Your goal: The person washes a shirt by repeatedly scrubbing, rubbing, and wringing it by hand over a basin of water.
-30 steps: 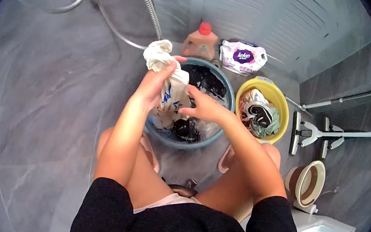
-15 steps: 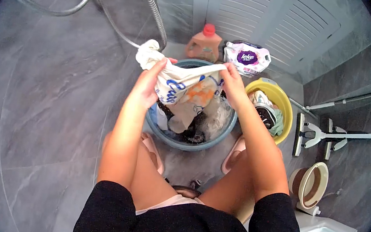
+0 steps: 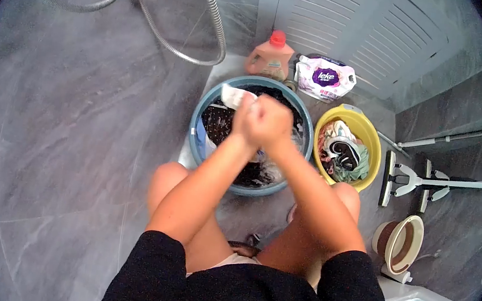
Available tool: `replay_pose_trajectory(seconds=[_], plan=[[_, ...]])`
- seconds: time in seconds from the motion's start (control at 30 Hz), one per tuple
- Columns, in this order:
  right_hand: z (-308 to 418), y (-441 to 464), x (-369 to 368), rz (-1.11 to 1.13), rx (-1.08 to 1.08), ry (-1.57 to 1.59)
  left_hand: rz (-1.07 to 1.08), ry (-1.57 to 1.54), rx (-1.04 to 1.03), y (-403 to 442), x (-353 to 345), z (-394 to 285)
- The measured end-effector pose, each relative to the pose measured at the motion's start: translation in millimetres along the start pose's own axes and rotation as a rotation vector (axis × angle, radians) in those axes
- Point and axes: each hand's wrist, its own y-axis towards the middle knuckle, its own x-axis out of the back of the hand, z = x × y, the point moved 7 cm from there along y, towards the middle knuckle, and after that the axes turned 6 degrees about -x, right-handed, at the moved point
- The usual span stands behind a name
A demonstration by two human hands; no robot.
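Over the blue basin (image 3: 195,122), my left hand (image 3: 246,124) and my right hand (image 3: 273,121) are pressed together, fingers closed around a bunched white garment (image 3: 234,96). One end of it sticks out past my left hand; the rest is hidden by my fingers. Both hands are slightly blurred. Dark wet clothes (image 3: 217,122) lie in foamy water in the basin below, with a light blue piece at its left side.
A yellow basin (image 3: 377,155) of clothes stands to the right. Behind are a red-capped detergent bottle (image 3: 269,58) and a white-purple pack (image 3: 325,78). A shower hose (image 3: 215,15), a mop (image 3: 409,178) and a brown-cream bucket (image 3: 401,245) are around the sides.
The garment was stretched out between my separated hands, its blue lettering and orange print showing. My hands have come together, and it is bunched up between them.
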Motion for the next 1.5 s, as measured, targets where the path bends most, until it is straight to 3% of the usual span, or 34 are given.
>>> replay_pose_trajectory(seconds=[0.03, 0.1, 0.17, 0.2, 0.23, 0.3, 0.33, 0.37, 0.4, 0.43, 0.5, 0.57, 0.67, 0.7, 0.8, 0.83, 0.87, 0.9, 1.0, 1.13, 1.2, 1.23, 1.3, 1.33, 1.37, 1.43, 1.5], plan=[[-36.5, 14.4, 0.8, 0.037, -0.238, -0.046, -0.236, 0.157, -0.064, -20.6, -18.9, -0.5], [-69.1, 21.6, 8.3, 0.017, -0.331, -0.085, -0.212, 0.007, 0.088, -28.6, -28.6, 16.9], [-46.4, 16.6, 7.9, 0.101, -0.344, -0.098, -0.126, 0.013, 0.149, -23.5, -26.3, 10.4], [-23.4, 9.9, 9.6, 0.102, -0.233, -0.012, -0.196, 0.111, 0.042, -22.3, -16.0, -1.1], [-6.3, 0.0, 6.7, 0.111, -0.142, 0.042, 0.095, -0.031, -0.019, 9.0, 2.4, 6.7], [29.4, -29.8, 1.2, 0.24, 0.142, -0.034, -0.26, 0.034, 0.004, -4.1, -4.0, -20.6], [20.7, -26.2, 1.2, 0.187, 0.124, -0.009, -0.084, -0.009, -0.003, 20.7, 16.5, -7.1], [8.9, -18.9, 1.4, 0.138, 0.101, 0.014, 0.156, -0.123, 0.332, -5.9, 1.2, 10.9], [-14.5, -0.2, 10.8, -0.002, -0.003, -0.015, 0.013, -0.064, 0.229, -13.2, -3.9, 20.5], [-64.4, 13.6, 11.8, 0.019, -0.327, -0.01, -0.123, 0.002, 0.121, -20.4, -17.0, 27.2], [-72.1, 22.0, 23.9, 0.013, -0.245, -0.21, -0.109, 0.041, 0.156, -42.0, -37.3, 26.6], [-59.0, 20.0, 26.4, -0.023, -0.205, -0.21, -0.035, 0.0, 0.176, -38.1, -36.4, 19.4], [-34.0, 7.0, 17.0, 0.035, -0.202, -0.044, -0.124, 0.171, 0.121, -32.6, -16.9, 1.7], [-16.3, -1.2, 13.7, 0.07, -0.096, 0.011, -0.188, 0.232, 0.066, -28.3, -4.3, -3.7], [28.9, -29.6, 9.3, 0.202, 0.282, -0.039, 0.22, -0.09, 0.181, -6.1, 7.1, 18.2], [20.3, -22.3, 7.6, 0.211, 0.279, -0.037, 0.341, -0.246, 0.203, -15.2, -7.9, 31.8], [-19.0, -1.7, 11.5, 0.14, -0.039, -0.052, -0.134, 0.066, 0.203, -35.7, -4.6, 36.3], [-57.3, 10.3, 19.9, 0.059, -0.345, -0.069, -0.11, -0.054, 0.253, -54.9, -31.0, 37.0], [-63.8, 22.7, 30.2, -0.002, -0.185, -0.182, 0.067, 0.01, 0.243, -47.8, -36.7, 32.1], [-70.5, 26.9, 27.3, 0.039, -0.305, -0.201, 0.056, 0.074, 0.201, -30.4, -24.3, 12.0], [-99.2, 26.8, 13.0, 0.215, -0.435, 0.011, -0.05, 0.09, 0.132, -19.8, -11.8, -10.9], [-105.4, 27.8, 17.0, 0.215, -0.435, 0.009, -0.05, 0.043, 0.123, -11.9, -5.1, -20.6], [-110.7, 23.5, 7.7, 0.477, -0.399, 0.157, -0.063, 0.089, 0.066, -1.8, 7.5, -46.7], [-106.6, 19.1, 10.6, 0.625, -0.377, 0.108, -0.011, 0.07, 0.034, 4.0, 15.0, -57.8], [-102.9, 16.4, 18.5, 0.627, -0.377, 0.109, -0.074, 0.158, -0.002, -3.0, 18.5, -73.3], [-97.0, -7.2, 14.5, 0.986, -0.296, -0.073, -0.048, 0.243, -0.071, -7.2, 26.5, -91.3], [-114.2, -30.7, 9.8, 1.208, -0.407, -0.109, -0.023, 0.234, -0.112, -17.3, 26.5, -99.7]])
